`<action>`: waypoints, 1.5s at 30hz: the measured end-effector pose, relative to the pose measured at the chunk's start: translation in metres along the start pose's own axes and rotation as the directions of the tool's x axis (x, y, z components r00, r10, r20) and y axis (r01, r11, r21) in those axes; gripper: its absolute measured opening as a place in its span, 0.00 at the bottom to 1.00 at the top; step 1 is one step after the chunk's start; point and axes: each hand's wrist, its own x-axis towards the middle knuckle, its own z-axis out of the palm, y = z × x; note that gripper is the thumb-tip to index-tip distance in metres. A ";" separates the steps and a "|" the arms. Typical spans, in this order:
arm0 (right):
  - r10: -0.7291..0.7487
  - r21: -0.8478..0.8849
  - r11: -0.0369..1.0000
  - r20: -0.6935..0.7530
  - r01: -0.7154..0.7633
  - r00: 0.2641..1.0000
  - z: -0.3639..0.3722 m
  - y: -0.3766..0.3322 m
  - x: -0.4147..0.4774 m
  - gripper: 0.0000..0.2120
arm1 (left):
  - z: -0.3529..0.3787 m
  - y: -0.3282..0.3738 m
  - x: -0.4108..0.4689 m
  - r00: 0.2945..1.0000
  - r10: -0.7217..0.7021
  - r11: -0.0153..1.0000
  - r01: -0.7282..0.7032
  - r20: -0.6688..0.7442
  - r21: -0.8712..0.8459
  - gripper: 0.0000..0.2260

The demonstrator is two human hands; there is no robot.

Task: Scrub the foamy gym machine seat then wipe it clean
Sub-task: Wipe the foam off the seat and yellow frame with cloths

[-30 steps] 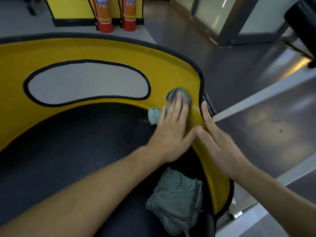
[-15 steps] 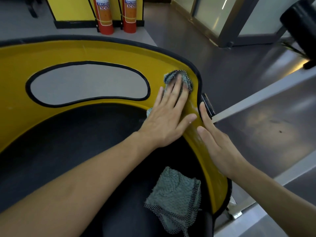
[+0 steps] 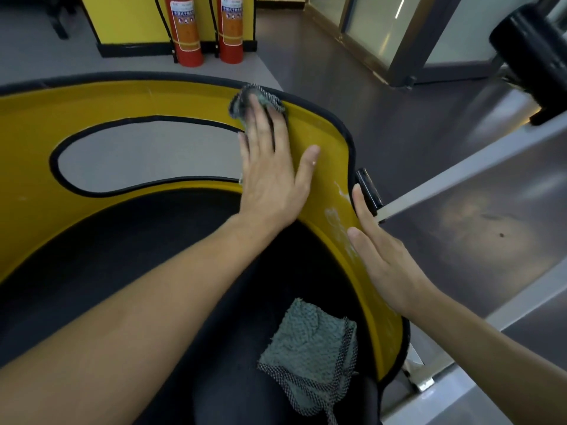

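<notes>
On the upper curve of the yellow seat shell (image 3: pixel 122 99), just under its black edging, our left hand (image 3: pixel 270 176) presses a small grey scrubbing cloth (image 3: pixel 254 99) against the plastic. The fingers lie straight over the cloth, not curled round it, which we judge puts the palm's weight behind each rub. Our right hand (image 3: pixel 383 256) rests flat on the shell's right rim, fingers straight and holding nothing, probably to steady the seat against that push. Between the two hands, whitish foam streaks (image 3: pixel 340 222) cling to the yellow surface, so we take the scrubbing to be under way and the wiping not yet begun. A second, larger grey cloth (image 3: pixel 310 348) with a mesh border lies loose on the black seat pad (image 3: pixel 122 240), near the right wrist, likely kept within reach for the wipe. The shell looks smooth and slightly glossy, with an oval opening (image 3: pixel 147 154) edged in black through which grey floor shows. Beyond it, two red fire extinguishers (image 3: pixel 185 29) stand against a yellow panel, a dark-framed glass door (image 3: pixel 383 23) sits further right, a black padded roller (image 3: pixel 530 50) juts in at the top corner, and the floor (image 3: pixel 460 179) around us is dark and faintly reflective.
</notes>
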 end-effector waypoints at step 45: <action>-0.029 0.050 0.998 -0.015 0.030 0.999 0.002 0.003 0.001 0.30 | 0.041 -0.012 -0.064 0.781 -0.127 0.979 0.000 0.611 0.204 0.39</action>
